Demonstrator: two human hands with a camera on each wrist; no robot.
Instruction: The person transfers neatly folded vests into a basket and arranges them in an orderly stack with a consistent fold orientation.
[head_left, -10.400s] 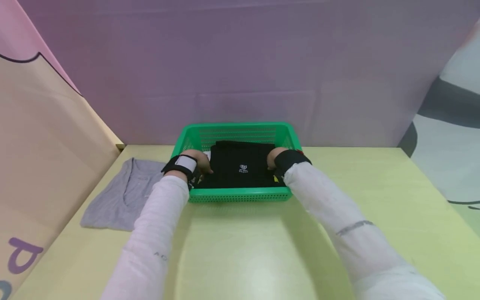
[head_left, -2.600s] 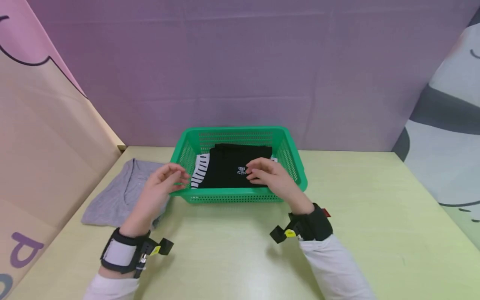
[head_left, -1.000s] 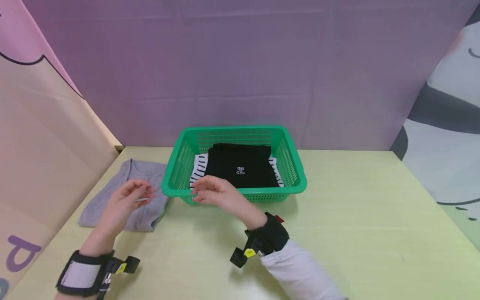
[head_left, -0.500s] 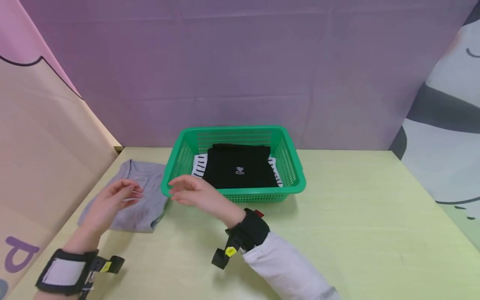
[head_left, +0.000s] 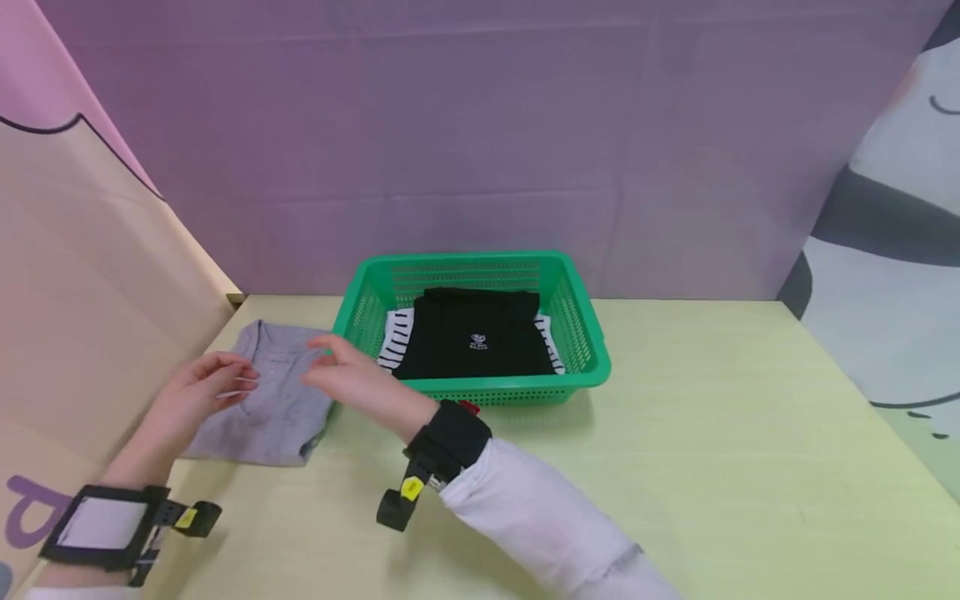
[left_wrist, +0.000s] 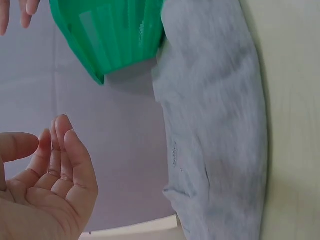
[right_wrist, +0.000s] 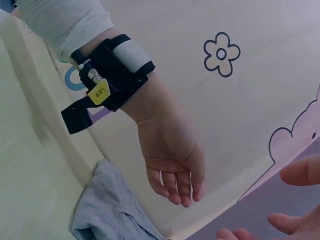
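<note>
Far left: beige printed wall panel (head_left: 90, 275), smooth, slanting toward the worktop (head_left: 712, 433).

Left hand (head_left: 197, 392): grip loose, fingers relaxed and slightly bent, holding nothing; poised over the left edge of the grey T-shirt (head_left: 281, 392), contact not discernible.

Grey T-shirt: soft marled knit, limp, lying flat on the worktop just left of the basket; V-neck toward the far side, long axis running near to far. Between both hands, roughly equally close to each.

Right hand (head_left: 352, 379): crossed over to the left, grip open, fingers extended, empty; above the shirt's right edge.

Green basket (head_left: 577, 333): rigid perforated plastic, rectangular, flared walls. Inside: folded black garment (head_left: 480, 346) with small white logo, atop striped black-and-white cloth (head_left: 393, 342).

Worktop: pale yellow-green, matte, faint wood grain.
</note>
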